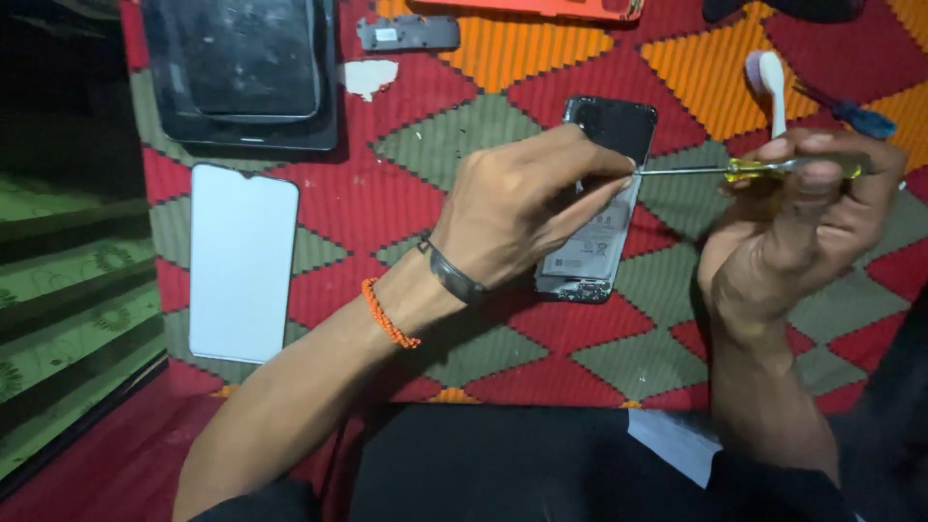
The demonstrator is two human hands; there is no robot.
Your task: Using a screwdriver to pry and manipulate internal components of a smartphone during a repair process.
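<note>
The left hand (522, 208) is pressing down on an opened phone (599, 203) lying back-up on the patterned cloth (425, 164), its fingers curled over the upper part. The right hand (812, 208) is closing around a yellow-handled screwdriver (764, 169), the thin shaft reaching to the left fingertips at the phone's edge. The phone looks light, stiff and fragile, with the battery exposed; gripping it by the side frame seems safest. A white screen panel (242, 261) is lying well apart to the left.
</note>
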